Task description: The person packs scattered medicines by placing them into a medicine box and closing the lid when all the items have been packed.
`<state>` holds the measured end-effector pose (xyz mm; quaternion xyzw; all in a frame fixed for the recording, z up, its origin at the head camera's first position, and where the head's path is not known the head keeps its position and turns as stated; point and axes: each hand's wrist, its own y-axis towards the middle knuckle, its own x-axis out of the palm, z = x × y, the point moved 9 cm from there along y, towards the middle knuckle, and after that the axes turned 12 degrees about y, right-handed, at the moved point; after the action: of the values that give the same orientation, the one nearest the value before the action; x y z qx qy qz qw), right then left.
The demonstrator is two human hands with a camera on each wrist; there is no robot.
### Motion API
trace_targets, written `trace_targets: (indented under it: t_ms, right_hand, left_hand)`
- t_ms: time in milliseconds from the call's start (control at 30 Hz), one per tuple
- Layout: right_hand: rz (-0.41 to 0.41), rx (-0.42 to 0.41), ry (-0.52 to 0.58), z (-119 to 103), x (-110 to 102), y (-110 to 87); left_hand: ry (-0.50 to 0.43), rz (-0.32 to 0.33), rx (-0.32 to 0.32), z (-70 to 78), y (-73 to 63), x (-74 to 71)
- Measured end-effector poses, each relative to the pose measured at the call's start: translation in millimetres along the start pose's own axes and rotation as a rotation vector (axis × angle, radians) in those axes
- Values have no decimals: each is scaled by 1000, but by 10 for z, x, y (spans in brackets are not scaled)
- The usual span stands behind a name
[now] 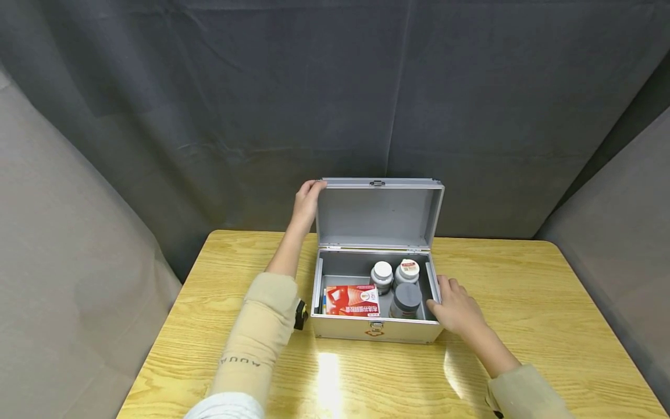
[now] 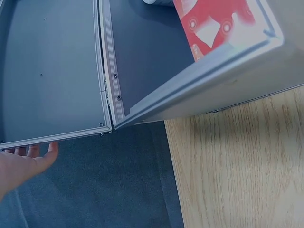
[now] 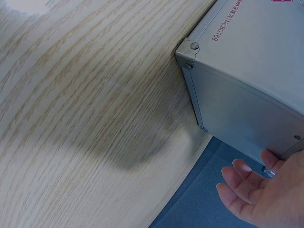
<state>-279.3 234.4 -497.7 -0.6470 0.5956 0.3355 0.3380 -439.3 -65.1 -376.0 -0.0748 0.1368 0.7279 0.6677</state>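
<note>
A silver metal medicine case point(image 1: 377, 330) stands on the table with its lid point(image 1: 374, 216) raised. My left hand point(image 1: 307, 203) holds the lid at its top left corner; in the left wrist view, the fingers point(image 2: 33, 151) meet the lid's edge. My right hand point(image 1: 459, 307) is at the case's right side, its thumb touching near the rim; the right wrist view shows the other fingers point(image 3: 237, 178) loose and apart from the wall. Inside lie a red and white medicine box point(image 1: 353, 300), two white-capped bottles point(image 1: 381, 276) point(image 1: 407, 272) and a grey-capped bottle point(image 1: 406, 300).
The case is on a light wooden table point(image 1: 230, 279), near its back edge. Dark grey cloth point(image 1: 293, 105) hangs behind, and pale cloth point(image 1: 73, 262) hangs at the left. A latch point(image 1: 376, 327) sits on the case's front.
</note>
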Motion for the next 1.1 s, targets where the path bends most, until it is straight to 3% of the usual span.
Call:
trace_targets:
  t_ms: [233, 600, 800, 1000, 1100]
  right_hand:
    - [-1, -3, 11, -9, 7, 10]
    - [3, -4, 21, -3, -5, 8]
    - [-1, 5, 21, 42, 21, 23]
    - [-5, 6, 28, 50, 39, 37]
    - [-12, 10, 33, 49, 50, 48]
  left_hand:
    - [38, 2, -16, -16, -76, -7]
    - [70, 73, 65, 26, -267, -38]
    - [69, 110, 136, 92, -433, -68]
    - [63, 80, 213, 44, -540, -77]
    - [54, 56, 269, 99, -664, -105]
